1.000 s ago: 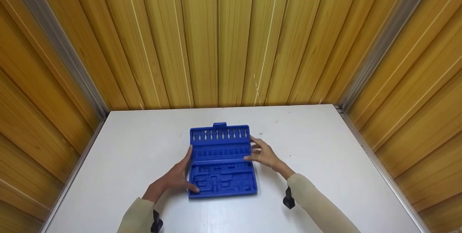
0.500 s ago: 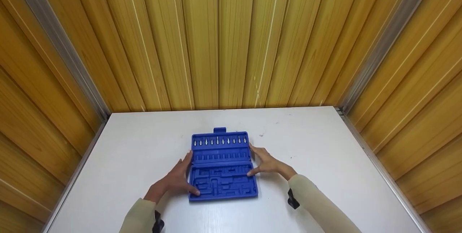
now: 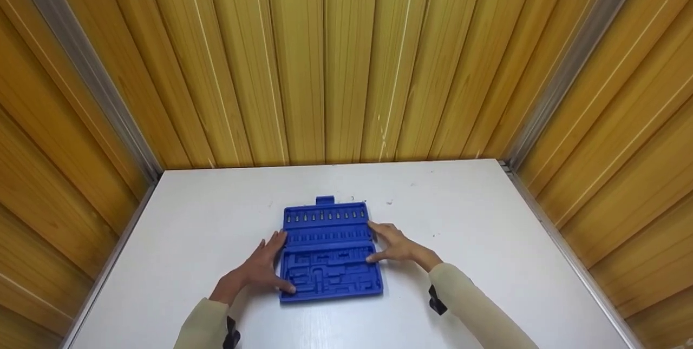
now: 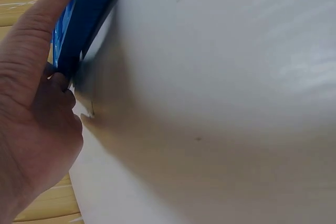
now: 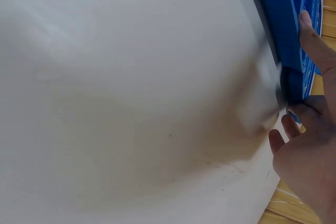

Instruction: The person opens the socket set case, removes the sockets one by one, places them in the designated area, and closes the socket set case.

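I record the opened rectangular blue plastic case [image 3: 328,256] on or just over the flat white table [image 3: 460,219], hinge line [image 3: 328,247] running 9 to 3 o'clock, at 3 o'clock from my left hand [image 3: 261,268] and 9 o'clock from my right hand [image 3: 396,245], both gripping it, neither nearer.

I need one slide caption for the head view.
Left hand and right hand grip opposite sides of an open blue case at a white table.
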